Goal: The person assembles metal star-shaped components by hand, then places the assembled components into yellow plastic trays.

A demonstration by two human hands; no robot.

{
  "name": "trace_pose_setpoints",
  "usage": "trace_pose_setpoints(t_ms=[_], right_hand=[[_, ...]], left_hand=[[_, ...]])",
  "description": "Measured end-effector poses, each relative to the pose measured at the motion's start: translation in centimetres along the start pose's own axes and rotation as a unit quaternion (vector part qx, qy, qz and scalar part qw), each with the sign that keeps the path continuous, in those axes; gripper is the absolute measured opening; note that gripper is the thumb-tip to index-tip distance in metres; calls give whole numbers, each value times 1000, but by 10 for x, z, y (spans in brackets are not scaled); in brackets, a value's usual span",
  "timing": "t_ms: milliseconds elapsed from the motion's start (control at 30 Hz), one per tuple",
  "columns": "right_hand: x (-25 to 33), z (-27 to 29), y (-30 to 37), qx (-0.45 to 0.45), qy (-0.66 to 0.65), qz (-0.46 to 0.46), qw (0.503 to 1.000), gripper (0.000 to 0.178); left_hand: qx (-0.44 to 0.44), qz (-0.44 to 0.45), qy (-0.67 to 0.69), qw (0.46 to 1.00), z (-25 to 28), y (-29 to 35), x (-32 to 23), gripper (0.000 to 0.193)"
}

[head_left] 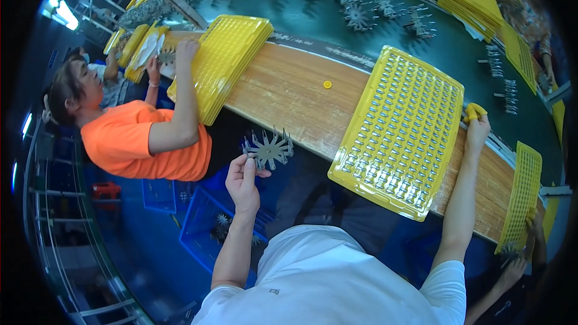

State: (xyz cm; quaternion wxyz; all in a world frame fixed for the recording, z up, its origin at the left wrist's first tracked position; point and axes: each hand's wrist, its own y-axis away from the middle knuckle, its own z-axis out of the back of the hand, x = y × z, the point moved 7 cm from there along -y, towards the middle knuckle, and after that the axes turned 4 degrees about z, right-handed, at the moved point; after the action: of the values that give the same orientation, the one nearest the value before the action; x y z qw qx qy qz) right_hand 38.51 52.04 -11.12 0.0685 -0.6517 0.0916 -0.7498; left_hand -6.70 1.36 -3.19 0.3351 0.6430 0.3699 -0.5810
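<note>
My left hand (pixel 244 183) pinches a flat metal star-shaped holder (pixel 268 150) by one side, between thumb and fingers. Its prongs spread outward like spokes, and it is in the air off the table's near edge. Small metal pieces stand in rows across a yellow plastic tray (pixel 394 135) on the wooden tabletop. Beside the tray's right edge is my right hand (pixel 477 125), its fingers bent and closed, with yellow covers on the fingertips. Whatever lies between those fingers is too small to make out.
A green conveyor belt (pixel 415 54) beyond the table carries several star-shaped holders. Stacked yellow trays (pixel 226 54) stand left, near a co-worker in orange (pixel 144 141). A small yellow ring (pixel 327 84) lies on the wood. A blue crate (pixel 198 229) sits below, left.
</note>
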Motion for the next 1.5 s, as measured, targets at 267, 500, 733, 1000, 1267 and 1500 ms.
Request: trace_pose_setpoints(t_ms=[267,500,733,1000,1267,1500], right_hand=[[-11,11,-7,4,30,-2,1000,23],[-47,33,-25,19,22,-1,1000,27],[-54,32,-36,57,22,-20,998,28],[-51,32,-37,61,-8,-17,998,26],[-33,28,-31,55,-13,-3,998,25],[9,-13,13,25,142,88,986,18]], left_hand=[[22,18,-92,995,42,24,17,22],[-19,177,-313,933,146,58,99,19],[-141,324,-484,800,356,158,183,31],[-522,267,-245,772,442,222,158,52],[-49,486,-312,815,286,186,259,38],[157,253,-449,842,224,176,294,35]])
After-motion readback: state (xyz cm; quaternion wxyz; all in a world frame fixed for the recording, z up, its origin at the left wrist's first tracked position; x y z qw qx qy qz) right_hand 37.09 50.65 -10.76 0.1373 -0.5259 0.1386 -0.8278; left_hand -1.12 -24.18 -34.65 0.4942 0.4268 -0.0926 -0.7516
